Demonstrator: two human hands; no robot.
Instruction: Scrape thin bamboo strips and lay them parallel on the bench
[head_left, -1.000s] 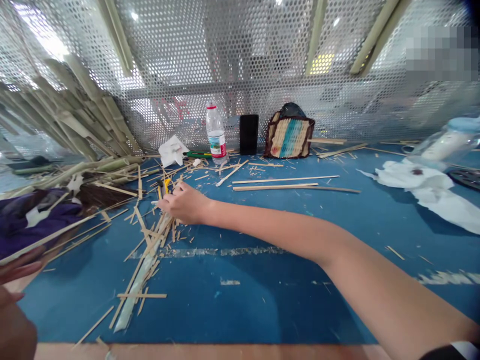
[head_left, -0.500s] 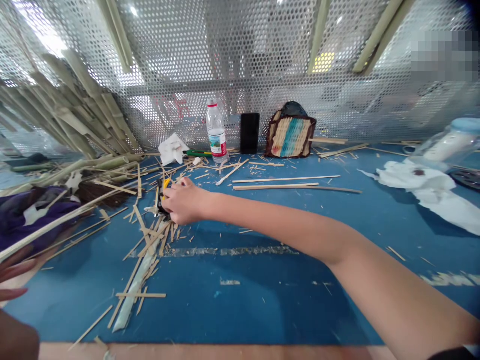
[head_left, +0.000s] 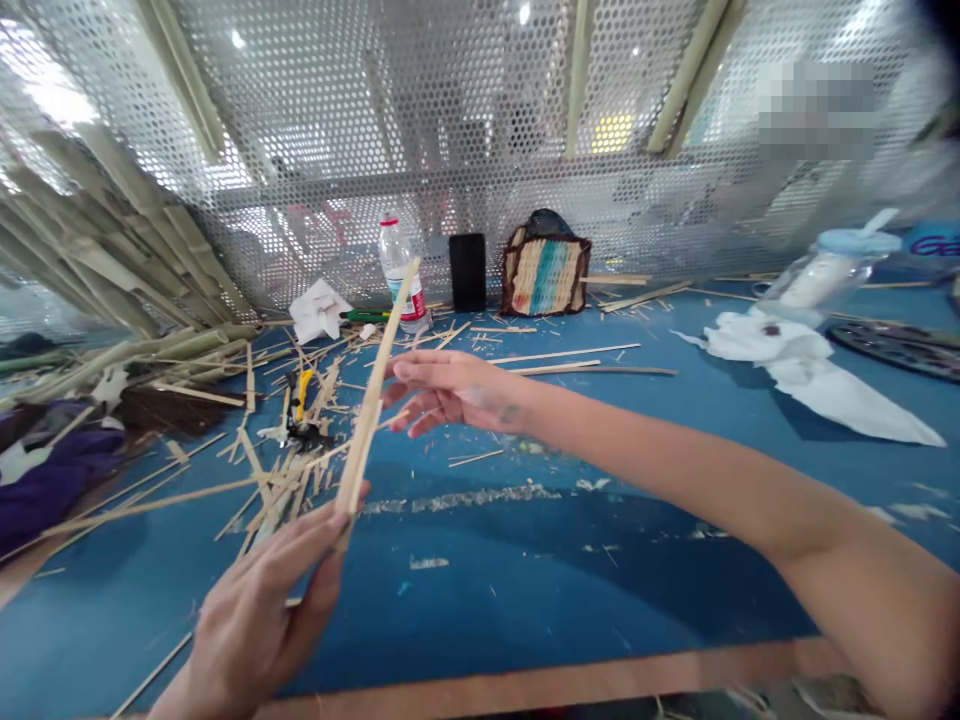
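Observation:
My left hand (head_left: 274, 580) is closed around the lower end of a small bunch of pale bamboo strips (head_left: 367, 420), which point up and away at a slant. Just right of the strips, my right hand (head_left: 446, 390) has its fingers apart and slightly curled. Its fingertips are close to the strips; whether they touch I cannot tell. Beyond the left hand lies a yellow and black tool (head_left: 302, 395) among scattered bamboo slivers (head_left: 262, 480), its kind unclear.
Along the perforated metal screen (head_left: 315, 130) stand a water bottle (head_left: 405, 275), a black phone (head_left: 468, 272) and a woven bag (head_left: 546, 272). Bamboo poles (head_left: 127, 220) lean at left. Crumpled tissue (head_left: 817, 370) and a lidded cup (head_left: 832, 270) are on the blue table (head_left: 525, 590) at right.
My right hand has let go of the yellow and black tool and moved right. My left hand has come in from the left edge, bringing the bamboo strips upright in front of me.

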